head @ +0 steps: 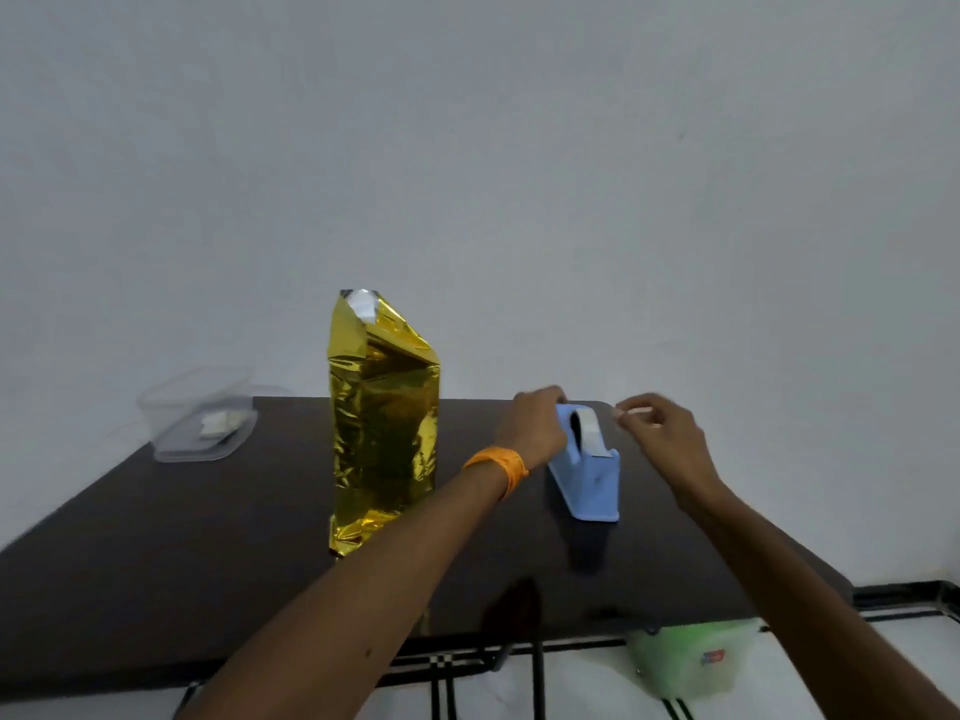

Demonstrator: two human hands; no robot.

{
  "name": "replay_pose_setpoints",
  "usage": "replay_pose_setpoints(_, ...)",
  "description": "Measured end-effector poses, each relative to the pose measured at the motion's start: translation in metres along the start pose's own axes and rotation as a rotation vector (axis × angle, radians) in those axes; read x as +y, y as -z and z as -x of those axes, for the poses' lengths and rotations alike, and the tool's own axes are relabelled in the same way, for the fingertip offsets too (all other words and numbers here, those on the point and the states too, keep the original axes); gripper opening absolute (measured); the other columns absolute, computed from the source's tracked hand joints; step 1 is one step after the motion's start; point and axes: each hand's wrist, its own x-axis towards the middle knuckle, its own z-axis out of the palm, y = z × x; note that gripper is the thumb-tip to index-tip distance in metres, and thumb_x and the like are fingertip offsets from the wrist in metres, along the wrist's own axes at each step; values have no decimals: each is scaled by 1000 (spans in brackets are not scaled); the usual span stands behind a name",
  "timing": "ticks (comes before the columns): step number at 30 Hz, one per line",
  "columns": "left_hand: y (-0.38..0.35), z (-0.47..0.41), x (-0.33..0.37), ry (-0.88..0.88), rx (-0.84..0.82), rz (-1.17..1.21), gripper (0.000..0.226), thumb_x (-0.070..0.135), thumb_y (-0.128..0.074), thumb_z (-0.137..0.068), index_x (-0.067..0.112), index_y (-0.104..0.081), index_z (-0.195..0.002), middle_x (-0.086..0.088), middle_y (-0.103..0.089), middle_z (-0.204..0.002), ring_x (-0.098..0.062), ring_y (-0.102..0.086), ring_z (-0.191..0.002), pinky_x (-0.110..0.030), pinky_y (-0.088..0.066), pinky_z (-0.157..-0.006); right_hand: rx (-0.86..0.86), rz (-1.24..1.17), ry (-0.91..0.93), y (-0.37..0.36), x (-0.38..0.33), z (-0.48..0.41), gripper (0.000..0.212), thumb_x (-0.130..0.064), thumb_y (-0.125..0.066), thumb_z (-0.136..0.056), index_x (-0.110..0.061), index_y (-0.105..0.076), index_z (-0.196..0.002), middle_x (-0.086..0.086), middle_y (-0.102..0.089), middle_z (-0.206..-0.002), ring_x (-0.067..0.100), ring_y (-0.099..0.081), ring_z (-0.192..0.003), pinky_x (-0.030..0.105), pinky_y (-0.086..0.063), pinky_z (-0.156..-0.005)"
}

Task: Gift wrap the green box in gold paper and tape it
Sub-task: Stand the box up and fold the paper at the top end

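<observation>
Tall crinkled gold-foil-wrapped box (384, 433) upright, top open; L hand (535, 423) grips blue plastic tape dispenser (589, 483), R hand (657, 433) pinches pale tape strip (631, 410).

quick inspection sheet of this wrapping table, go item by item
surface: dark brown glossy table
job's things: tall package wrapped in gold foil paper stands upright, top end unfolded; light blue plastic tape dispenser to its right
clutter: clear plastic tub at far left edge, something white inside
grippers: left hand grips the dispenser; right hand pinches a strip of tape
cables: nothing seen
surroundings: plain white wall; green translucent tub under the table, right
</observation>
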Motion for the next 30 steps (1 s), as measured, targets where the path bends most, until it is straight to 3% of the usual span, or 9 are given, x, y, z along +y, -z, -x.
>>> replay_pose_setpoints(4,71,-11,14,-96,271,-32,28,6,-53,-86,18,-71,-104,-5,-73,-99,-25,-66,-96,-31,-51,-81,-27,-183,118,-27,-47,-15,17,-36,-67,-91,-31,-67,-107,-3,-67,-108,15,-64,-103,39,-56,-86)
replay_pose_setpoints(7,133,-11,19,-166,361,7,25,5,-53,-84,18,-73,-93,-3,-73,-89,-24,-69,-84,-38,-57,-78,-103,-315,199,-53,-84,-19,18,-36,-63,-94,-35,-64,-111,-3,-67,-109,15,-67,-100,41,-58,-89)
replay_pose_setpoints(11,205,0,9,-188,377,58,29,-5,-49,-84,9,-73,-88,-2,-71,-82,-13,-68,-77,-29,-57,-71,-297,-320,336,-87,-130,-18,24,-35,-54,-100,-35,-58,-124,-2,-69,-110,11,-69,-98,41,-56,-94)
replay_pose_setpoints(15,247,19,-20,-138,143,-186,43,-17,-43,-83,9,-73,-99,-5,-71,-100,-9,-62,-90,-1,-40,-65,-494,-266,374,-118,-155,-15,31,-36,-47,-101,-40,-50,-131,-2,-72,-109,11,-66,-107,40,-48,-102)
replay_pose_setpoints(16,252,22,-30,-132,72,-257,45,-19,-43,-82,10,-73,-102,-5,-70,-107,-12,-61,-99,-1,-38,-69,-522,-257,369,-124,-158,-14,33,-37,-46,-100,-42,-48,-133,-2,-73,-107,12,-65,-109,40,-45,-103)
replay_pose_setpoints(18,256,28,-51,-107,-12,-361,49,-19,-46,-81,13,-72,-108,-5,-66,-121,-19,-55,-116,-16,-38,-83,-553,-219,370,-133,-159,-11,35,-37,-41,-103,-40,-44,-138,-2,-72,-108,15,-63,-112,33,-44,-97)
replay_pose_setpoints(21,251,32,-72,-61,-73,-514,50,-16,-55,-82,15,-67,-119,-9,-55,-138,-26,-47,-127,-32,-39,-96,-530,-165,389,-140,-154,-5,35,-38,-36,-106,-37,-42,-141,4,-63,-120,20,-59,-112,27,-41,-84)
replay_pose_setpoints(25,246,17,-84,-97,-67,-549,33,3,-73,-81,14,-70,-111,-9,-60,-129,-26,-52,-120,-39,-44,-99,-495,-170,402,-143,-146,-4,36,-41,-30,-108,-38,-40,-142,3,-61,-117,17,-57,-109,18,-41,-81)
replay_pose_setpoints(30,256,0,-75,-133,-61,-495,14,4,-74,-80,16,-72,-85,-8,-69,-117,-25,-59,-110,-39,-50,-92,-482,-157,420,-145,-140,-11,36,-49,-28,-107,-44,-40,-141,6,-55,-141,25,-57,-121,35,-40,-95)
